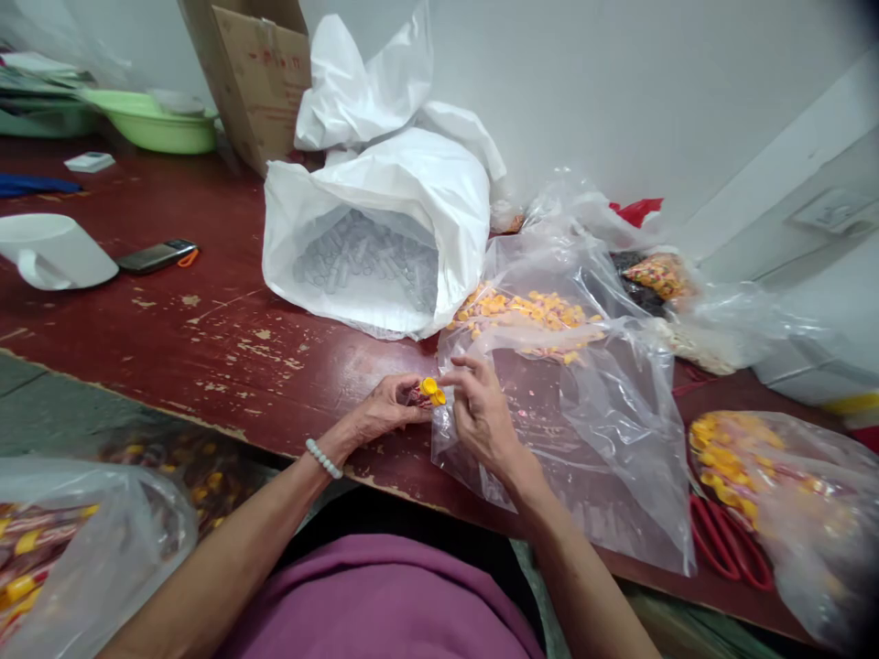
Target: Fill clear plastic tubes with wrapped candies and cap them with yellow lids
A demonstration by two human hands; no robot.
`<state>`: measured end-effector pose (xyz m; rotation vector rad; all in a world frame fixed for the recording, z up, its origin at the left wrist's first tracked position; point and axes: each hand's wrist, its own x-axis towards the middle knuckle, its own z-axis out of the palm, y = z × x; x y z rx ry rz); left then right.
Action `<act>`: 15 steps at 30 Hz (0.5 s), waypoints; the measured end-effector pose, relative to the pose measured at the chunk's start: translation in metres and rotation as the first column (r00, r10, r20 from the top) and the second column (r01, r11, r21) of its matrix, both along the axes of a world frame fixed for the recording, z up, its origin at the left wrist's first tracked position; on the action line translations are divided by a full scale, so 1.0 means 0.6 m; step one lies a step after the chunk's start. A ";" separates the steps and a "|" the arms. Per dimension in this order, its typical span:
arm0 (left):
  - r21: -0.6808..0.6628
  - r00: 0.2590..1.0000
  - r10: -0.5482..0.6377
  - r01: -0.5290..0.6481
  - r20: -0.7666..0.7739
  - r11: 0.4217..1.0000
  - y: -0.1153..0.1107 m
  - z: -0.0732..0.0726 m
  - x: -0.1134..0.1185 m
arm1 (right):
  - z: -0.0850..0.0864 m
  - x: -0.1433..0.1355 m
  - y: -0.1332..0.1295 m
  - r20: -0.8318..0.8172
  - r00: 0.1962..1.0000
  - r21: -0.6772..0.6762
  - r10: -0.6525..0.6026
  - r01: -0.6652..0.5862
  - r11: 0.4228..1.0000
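Observation:
My left hand (388, 409) is closed around a few small tubes with yellow caps (432, 391) and dark reddish contents. The caps stick out past the fingertips toward the right. My right hand (482, 412) is beside them, its index finger stretched out to the caps and its other fingers apart and partly bent; nothing shows in its grip. Behind both hands lies an open white sack (460, 220) of clear empty tubes (363, 261). A clear plastic bag (618, 439) under my right hand holds loose yellow caps (542, 316) toward its back.
Red-handled scissors (732, 540) lie by another bag of yellow-capped pieces (748, 453) at right. A bag of filled tubes (41, 549) is at lower left. On the red table (226, 357) are a white mug (59, 252), a small dark device (157, 257) and a cardboard box (267, 91).

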<state>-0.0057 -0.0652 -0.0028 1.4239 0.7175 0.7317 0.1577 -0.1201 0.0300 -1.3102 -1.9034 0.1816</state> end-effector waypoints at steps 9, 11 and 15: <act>-0.085 0.995 0.083 -0.087 -0.046 0.993 -0.002 0.005 -0.001 | -0.009 0.037 -0.006 -0.053 0.993 0.057 -0.102 0.105 0.993; -0.131 0.994 0.112 -0.113 -0.021 0.985 0.000 0.005 -0.001 | -0.018 0.074 0.007 -0.100 0.940 -0.008 -0.327 0.328 0.945; -0.180 0.991 0.127 -0.117 0.042 0.977 0.007 0.002 0.002 | -0.051 0.128 0.066 0.103 0.882 -0.177 -0.460 0.471 0.864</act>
